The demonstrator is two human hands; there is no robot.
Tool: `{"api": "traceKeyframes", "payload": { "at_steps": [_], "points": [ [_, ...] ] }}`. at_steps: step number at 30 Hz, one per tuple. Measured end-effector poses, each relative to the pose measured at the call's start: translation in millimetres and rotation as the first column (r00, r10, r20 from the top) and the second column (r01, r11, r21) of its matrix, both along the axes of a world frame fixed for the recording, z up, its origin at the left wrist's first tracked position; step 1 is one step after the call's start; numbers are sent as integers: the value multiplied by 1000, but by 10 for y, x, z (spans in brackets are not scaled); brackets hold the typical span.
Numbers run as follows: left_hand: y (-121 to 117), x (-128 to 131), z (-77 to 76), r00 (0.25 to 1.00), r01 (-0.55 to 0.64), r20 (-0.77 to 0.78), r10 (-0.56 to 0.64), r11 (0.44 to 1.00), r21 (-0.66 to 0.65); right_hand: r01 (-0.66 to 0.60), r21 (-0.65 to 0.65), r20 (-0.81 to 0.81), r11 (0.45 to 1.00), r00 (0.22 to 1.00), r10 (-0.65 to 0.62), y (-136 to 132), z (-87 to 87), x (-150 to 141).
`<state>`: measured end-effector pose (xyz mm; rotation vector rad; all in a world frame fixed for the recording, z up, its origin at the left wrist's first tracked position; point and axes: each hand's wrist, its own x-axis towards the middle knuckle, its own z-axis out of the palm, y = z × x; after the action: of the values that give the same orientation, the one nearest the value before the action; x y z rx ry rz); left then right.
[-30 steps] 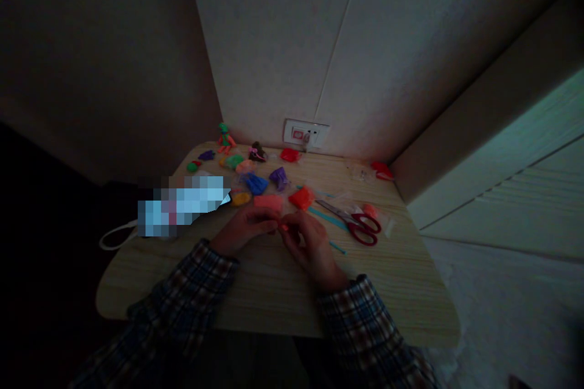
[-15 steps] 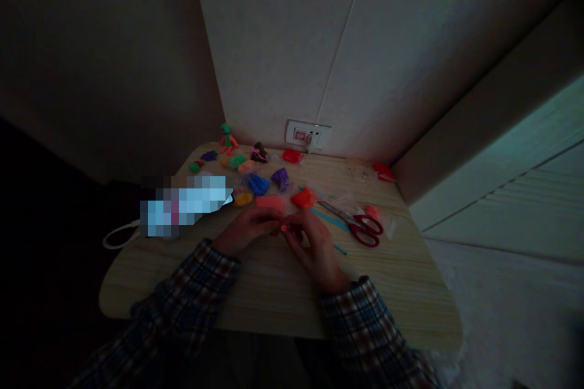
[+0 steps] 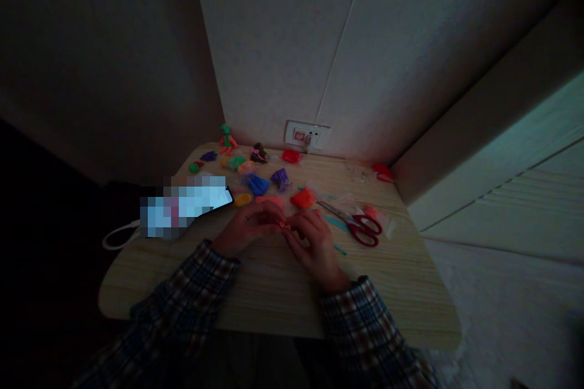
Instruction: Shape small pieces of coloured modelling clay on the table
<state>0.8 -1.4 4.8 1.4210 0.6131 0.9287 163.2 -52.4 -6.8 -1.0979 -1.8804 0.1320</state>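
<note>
Beyond our hands, clear thin plastic wraps a bright orange-red soft lump [image 3: 302,198] and a deep blue crumpled lump [image 3: 257,185]. Dark-red-handled metal scissors [image 3: 365,231] lie to our right on the pale wood-grain table [image 3: 274,301]; a glowing flat phone [image 3: 221,196] lies left. Our left hand [image 3: 249,226] and right hand [image 3: 316,244] meet, fingertips pinching a small orange-red piece [image 3: 282,225] between them, plaid-sleeved forearms angled inward.

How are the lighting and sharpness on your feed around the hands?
Head view: dim overall, near black at lower left; phone screen brightest, mostly pixelated. Same head view: small reddish piece at left hand and right hand fingertips, too small for detail.
</note>
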Motion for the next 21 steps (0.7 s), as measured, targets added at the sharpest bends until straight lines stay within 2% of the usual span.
{"api": "traceKeyframes", "payload": {
  "at_steps": [7,21],
  "points": [
    [9,-9,-21,993,-100,-69,99,995,-19,18,-13,-36,1000,999,-19,-13,23,-7],
    [21,-13,-54,991,-100,-89,104,994,46,14,-33,-19,999,1000,-15,-5,16,-3]
  ]
}}
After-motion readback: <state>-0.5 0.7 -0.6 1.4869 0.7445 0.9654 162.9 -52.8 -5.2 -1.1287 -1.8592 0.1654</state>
